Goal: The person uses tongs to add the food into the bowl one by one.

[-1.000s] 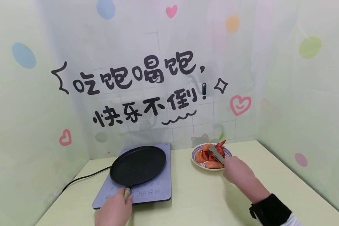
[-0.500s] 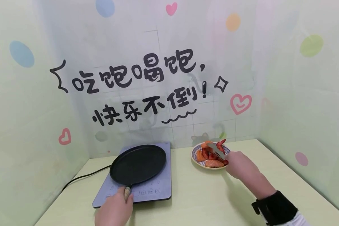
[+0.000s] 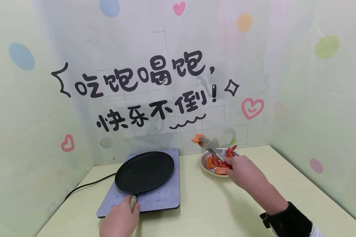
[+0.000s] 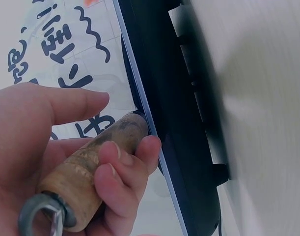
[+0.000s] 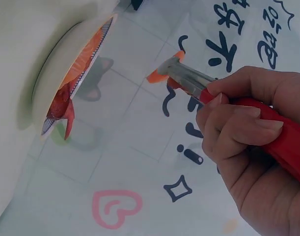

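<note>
My left hand [image 3: 120, 219] grips the wooden handle [image 4: 103, 160] of a flat black frying pan [image 3: 145, 171], its fingers curled round the wood. The pan sits on a bluish induction cooker [image 3: 166, 194] and holds no food. In my right hand [image 3: 249, 174] is a pair of tongs [image 5: 191, 78] with red grips and metal tips. Pinched in the tips is an orange piece of food [image 3: 198, 138], held above and left of the plate. The patterned plate [image 3: 204, 166] carries salmon-like pieces [image 3: 221, 171] and a red chicken wing [image 3: 231, 151].
A black cord [image 3: 90, 185] runs from the cooker to the left edge. The pale table [image 3: 198, 207] stretches between cooker and plate and toward the front. A printed curtain wall [image 3: 154, 42] closes off the back, with more curtain on both sides.
My right hand has raised the tongs from the plate and shifted left, with the orange piece lifted off the food. The left hand and the pan have stayed in place.
</note>
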Motion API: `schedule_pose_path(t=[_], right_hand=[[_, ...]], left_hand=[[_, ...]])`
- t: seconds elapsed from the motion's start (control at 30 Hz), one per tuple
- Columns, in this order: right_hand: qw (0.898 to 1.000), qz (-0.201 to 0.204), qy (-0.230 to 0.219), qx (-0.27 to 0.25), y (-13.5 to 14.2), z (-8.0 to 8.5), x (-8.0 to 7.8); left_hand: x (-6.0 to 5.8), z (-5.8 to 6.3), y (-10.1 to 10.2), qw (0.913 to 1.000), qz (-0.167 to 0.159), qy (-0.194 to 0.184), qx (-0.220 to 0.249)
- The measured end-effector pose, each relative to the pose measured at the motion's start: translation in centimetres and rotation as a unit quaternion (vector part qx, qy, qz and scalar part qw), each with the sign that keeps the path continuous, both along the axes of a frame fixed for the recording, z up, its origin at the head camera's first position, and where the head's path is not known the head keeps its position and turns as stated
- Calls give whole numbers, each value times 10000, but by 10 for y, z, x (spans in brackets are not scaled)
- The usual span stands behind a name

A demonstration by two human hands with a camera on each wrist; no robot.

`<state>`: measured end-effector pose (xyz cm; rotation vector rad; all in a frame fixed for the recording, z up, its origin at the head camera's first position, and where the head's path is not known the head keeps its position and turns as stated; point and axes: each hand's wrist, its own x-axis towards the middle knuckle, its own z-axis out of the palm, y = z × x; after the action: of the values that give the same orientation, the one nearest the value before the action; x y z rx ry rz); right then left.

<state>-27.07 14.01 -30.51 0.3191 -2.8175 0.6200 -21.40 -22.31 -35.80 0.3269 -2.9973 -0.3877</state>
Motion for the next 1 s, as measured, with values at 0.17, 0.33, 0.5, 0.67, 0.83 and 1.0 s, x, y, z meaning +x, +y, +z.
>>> schedule_pose_path(t=[0.17, 0.33, 0.5, 0.67, 0.83, 1.0], right_hand=[[9986, 264, 451, 95, -23, -2, 11], [9933, 806, 792, 220, -44, -8, 24], [9834, 1341, 1123, 478, -59, -18, 33], [9733, 1449, 1581, 823, -65, -27, 38], [9695, 1377, 1742, 1033, -68, -34, 39], [9645, 1409, 1874, 1216, -71, -38, 39]], left_hand=[[0, 1, 0, 10000, 24, -58, -4], [-1, 1, 0, 9999, 42, -120, -3], [-1, 1, 1, 9999, 35, -103, -10], [-1, -1, 0, 9999, 11, -123, 9], [-2, -1, 0, 9998, -12, -198, 26], [-3, -1, 0, 9998, 22, -202, 26]])
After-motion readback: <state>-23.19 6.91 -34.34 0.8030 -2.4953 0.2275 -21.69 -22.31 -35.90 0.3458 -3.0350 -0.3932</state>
